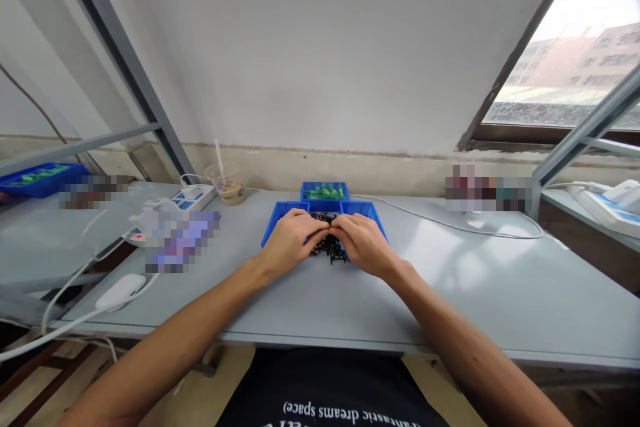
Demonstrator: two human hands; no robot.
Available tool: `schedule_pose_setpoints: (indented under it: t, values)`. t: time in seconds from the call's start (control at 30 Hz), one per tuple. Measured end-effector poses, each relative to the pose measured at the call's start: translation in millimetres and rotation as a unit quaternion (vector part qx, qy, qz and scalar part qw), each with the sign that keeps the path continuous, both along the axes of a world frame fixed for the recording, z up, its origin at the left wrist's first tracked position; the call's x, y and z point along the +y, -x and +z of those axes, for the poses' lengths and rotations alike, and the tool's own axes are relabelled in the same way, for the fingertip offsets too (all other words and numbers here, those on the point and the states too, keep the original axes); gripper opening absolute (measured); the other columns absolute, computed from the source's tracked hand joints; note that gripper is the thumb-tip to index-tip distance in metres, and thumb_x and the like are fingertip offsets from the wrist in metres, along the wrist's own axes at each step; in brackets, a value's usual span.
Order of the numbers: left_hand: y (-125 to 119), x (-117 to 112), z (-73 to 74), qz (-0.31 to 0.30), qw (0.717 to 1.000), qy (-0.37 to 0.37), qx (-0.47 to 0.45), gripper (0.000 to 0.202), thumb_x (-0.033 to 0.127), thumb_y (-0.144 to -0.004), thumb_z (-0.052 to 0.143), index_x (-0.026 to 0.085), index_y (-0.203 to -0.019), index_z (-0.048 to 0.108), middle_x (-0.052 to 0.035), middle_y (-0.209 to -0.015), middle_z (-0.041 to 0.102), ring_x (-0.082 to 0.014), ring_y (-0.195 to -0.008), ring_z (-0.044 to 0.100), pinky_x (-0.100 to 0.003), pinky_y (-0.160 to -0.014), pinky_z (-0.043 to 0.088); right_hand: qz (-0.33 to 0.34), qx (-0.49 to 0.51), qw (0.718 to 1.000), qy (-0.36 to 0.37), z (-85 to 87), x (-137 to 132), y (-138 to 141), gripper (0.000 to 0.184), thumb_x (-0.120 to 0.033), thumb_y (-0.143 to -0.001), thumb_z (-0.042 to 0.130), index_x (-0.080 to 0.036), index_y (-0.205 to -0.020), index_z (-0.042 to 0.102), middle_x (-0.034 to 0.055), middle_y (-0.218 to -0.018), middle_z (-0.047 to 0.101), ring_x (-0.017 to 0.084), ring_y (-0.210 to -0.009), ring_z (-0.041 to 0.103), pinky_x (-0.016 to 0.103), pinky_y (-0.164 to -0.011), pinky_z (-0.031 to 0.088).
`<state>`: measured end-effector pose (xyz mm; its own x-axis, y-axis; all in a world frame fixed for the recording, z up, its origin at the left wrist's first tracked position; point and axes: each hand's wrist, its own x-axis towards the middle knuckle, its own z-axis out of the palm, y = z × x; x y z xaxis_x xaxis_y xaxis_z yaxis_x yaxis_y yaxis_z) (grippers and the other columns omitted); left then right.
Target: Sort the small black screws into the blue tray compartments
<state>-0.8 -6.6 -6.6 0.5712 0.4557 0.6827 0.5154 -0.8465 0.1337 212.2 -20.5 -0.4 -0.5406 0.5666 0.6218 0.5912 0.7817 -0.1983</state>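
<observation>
My left hand [291,238] and my right hand [361,240] meet at the fingertips above a pile of small black parts [334,251] on the table. Both hands are closed in a pinch, and whatever lies between the fingertips is too small to make out. Behind my left hand stands a blue bin [274,219], partly hidden by it. Another blue bin [376,216] is partly covered by my right hand. Between and behind these two, a third blue bin [324,203] holds small green pieces [324,191].
On the left are a power strip [193,198], a drink cup with a straw [231,192], a blurred purple item [185,240] and a white device [120,291] with cables. A white cable [465,229] runs along the right. Metal frame posts [120,60] flank the table [450,293].
</observation>
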Motion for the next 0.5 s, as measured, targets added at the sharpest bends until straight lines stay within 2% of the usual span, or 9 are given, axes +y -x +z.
schedule_pose_setpoints:
  t: [0.5]
  values:
    - [0.4,1.5,-1.8,0.000,1.000,0.002,-0.002,0.027,0.034,-0.106,0.049,0.020,-0.105,0.072,-0.0034,-0.090,0.078,-0.0161,-0.078,0.068,-0.036,-0.089,0.048,-0.008,-0.006,1.000,0.006,-1.1,-0.3,0.8,0.029,-0.025,-0.109,0.037,-0.021,-0.087,0.055,0.0024,-0.081,0.067,0.016,-0.067,0.052,0.030,-0.069,0.034]
